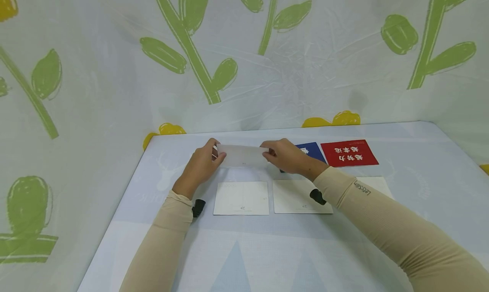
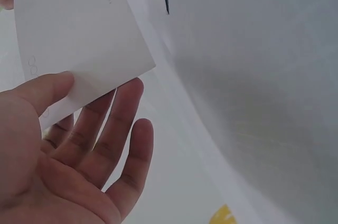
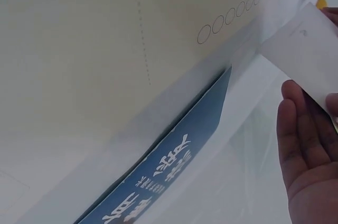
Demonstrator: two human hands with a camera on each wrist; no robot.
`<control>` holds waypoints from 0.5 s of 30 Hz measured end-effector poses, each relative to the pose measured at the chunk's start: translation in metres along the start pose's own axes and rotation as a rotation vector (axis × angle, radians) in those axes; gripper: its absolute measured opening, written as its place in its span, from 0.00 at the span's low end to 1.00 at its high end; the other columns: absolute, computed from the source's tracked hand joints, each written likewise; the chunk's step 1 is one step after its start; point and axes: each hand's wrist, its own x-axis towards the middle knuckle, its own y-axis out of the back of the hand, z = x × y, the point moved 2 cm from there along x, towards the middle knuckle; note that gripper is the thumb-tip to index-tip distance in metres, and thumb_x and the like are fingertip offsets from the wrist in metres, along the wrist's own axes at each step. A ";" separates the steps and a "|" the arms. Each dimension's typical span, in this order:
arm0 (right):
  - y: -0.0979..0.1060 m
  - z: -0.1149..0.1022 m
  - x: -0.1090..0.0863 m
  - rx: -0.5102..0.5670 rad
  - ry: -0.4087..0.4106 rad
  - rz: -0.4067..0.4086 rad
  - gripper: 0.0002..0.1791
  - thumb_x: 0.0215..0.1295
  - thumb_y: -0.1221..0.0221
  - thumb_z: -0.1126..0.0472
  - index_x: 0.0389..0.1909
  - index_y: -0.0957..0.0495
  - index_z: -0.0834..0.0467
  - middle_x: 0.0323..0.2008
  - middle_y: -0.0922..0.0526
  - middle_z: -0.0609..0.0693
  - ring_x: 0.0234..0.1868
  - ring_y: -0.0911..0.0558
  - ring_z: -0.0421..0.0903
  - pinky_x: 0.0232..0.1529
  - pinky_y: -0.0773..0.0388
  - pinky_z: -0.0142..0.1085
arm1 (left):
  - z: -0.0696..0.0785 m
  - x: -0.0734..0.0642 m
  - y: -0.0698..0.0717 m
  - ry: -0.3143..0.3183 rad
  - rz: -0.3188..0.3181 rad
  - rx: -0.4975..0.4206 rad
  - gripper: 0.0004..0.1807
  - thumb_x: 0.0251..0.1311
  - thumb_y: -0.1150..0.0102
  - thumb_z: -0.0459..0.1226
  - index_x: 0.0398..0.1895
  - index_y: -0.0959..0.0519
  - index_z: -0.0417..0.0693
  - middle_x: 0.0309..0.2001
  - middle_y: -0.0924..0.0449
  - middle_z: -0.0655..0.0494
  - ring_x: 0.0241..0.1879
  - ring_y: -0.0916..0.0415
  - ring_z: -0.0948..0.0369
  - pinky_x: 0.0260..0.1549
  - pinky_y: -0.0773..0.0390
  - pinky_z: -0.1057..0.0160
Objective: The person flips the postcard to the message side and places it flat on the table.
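A white postcard (image 1: 243, 156) is held up over the far part of the table, one short end in each hand. My left hand (image 1: 199, 164) pinches its left end; in the left wrist view the thumb (image 2: 55, 84) presses the printed face of the postcard (image 2: 79, 28) while the fingers lie behind it. The right hand (image 1: 288, 156) pinches the opposite end, and the right wrist view shows this hand (image 3: 311, 166) at the frame's edge with the postcard (image 3: 303, 49). Behind the right hand lies a blue card (image 1: 314, 151) with white characters, partly covered.
Beside the blue card lies a red card (image 1: 349, 153) with white characters. Nearer me, two white postcards (image 1: 240, 198) (image 1: 294, 200) lie side by side on the table (image 1: 191, 249). A third white postcard (image 1: 376, 185) is partly hidden by the right sleeve. A patterned curtain (image 1: 267, 92) stands behind.
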 end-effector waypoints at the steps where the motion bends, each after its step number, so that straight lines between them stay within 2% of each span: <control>1: 0.000 0.000 0.000 0.007 -0.003 0.003 0.19 0.74 0.44 0.60 0.63 0.24 0.58 0.41 0.13 0.53 0.38 0.18 0.45 0.45 0.16 0.37 | 0.000 0.000 0.000 0.005 0.000 -0.003 0.18 0.70 0.42 0.42 0.56 0.30 0.43 0.44 0.15 0.45 0.44 0.16 0.51 0.44 0.18 0.52; 15: -0.001 -0.004 0.002 0.064 -0.050 0.028 0.24 0.72 0.42 0.62 0.67 0.28 0.55 0.39 0.17 0.51 0.37 0.20 0.46 0.39 0.18 0.33 | -0.003 0.001 -0.002 0.038 0.029 -0.041 0.17 0.66 0.37 0.40 0.52 0.30 0.45 0.43 0.18 0.48 0.41 0.19 0.53 0.39 0.19 0.57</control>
